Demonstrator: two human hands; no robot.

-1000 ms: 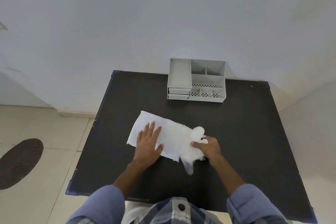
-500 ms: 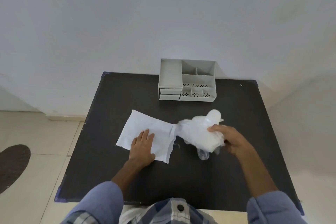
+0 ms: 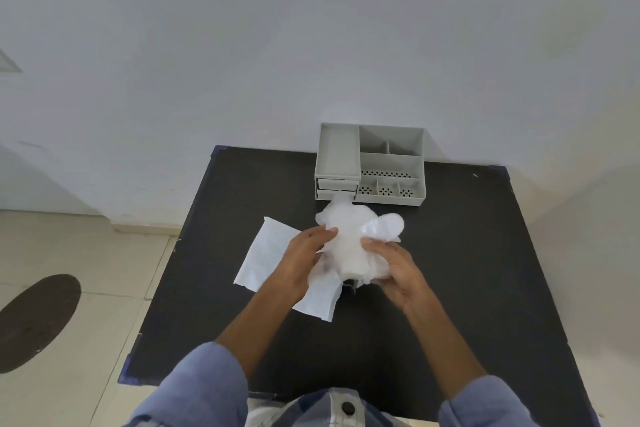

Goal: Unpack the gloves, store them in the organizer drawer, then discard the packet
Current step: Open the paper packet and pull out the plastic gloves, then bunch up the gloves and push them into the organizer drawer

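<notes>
A crumpled bunch of thin white gloves (image 3: 356,236) is held above the black table (image 3: 467,270), between both hands. My left hand (image 3: 304,256) grips its left side and my right hand (image 3: 394,267) grips its lower right side. The flat white paper packet (image 3: 266,253) lies on the table under my left hand, free of the gloves. The grey organizer (image 3: 370,166) stands at the table's far edge, its two small drawers (image 3: 336,186) at the lower left front, both pushed in.
The table stands against a white wall. A tiled floor lies to the left, with a dark round mat (image 3: 34,319) on it. My blue sleeves fill the bottom of the view.
The gloves have come fully out of the packet. My left hand lifted off the packet and joined my right hand on the glove bunch, which moved back toward the centre.
</notes>
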